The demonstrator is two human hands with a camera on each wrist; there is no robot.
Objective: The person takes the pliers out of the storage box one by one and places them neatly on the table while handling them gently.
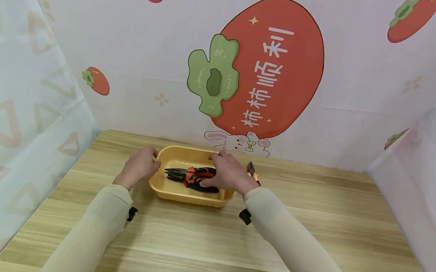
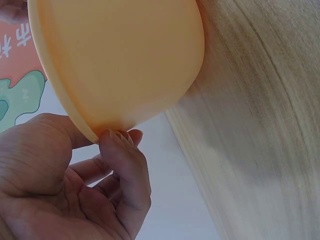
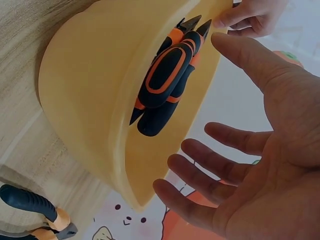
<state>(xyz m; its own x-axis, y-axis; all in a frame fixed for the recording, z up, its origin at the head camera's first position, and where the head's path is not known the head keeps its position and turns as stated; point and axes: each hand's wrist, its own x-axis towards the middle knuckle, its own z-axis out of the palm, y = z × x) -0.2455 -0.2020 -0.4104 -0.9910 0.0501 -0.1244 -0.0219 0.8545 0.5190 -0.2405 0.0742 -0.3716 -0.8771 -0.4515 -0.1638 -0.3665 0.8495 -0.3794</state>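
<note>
A yellow plastic basin (image 1: pixel 194 199) sits on the wooden table with black-and-orange pliers (image 1: pixel 192 180) lying in it, their pointed noses toward its left end. My left hand (image 1: pixel 138 166) is at that end; in the left wrist view its thumb and fingers pinch the basin's rim (image 2: pixel 75 117). My right hand (image 1: pixel 230 173) hovers over the basin's right part, hiding some of the plier handles from the head view. In the right wrist view its fingers (image 3: pixel 215 162) are spread and hold nothing. Another pair of pliers (image 3: pixel 32 200) lies outside, right of the basin.
The wooden table (image 1: pixel 189 249) meets a white printed cloth wall (image 1: pixel 144 109) close behind the basin. Cloth side walls (image 1: pixel 23 109) stand at left and right. The right sleeve (image 1: pixel 291 238) partly covers the outer pliers in the head view.
</note>
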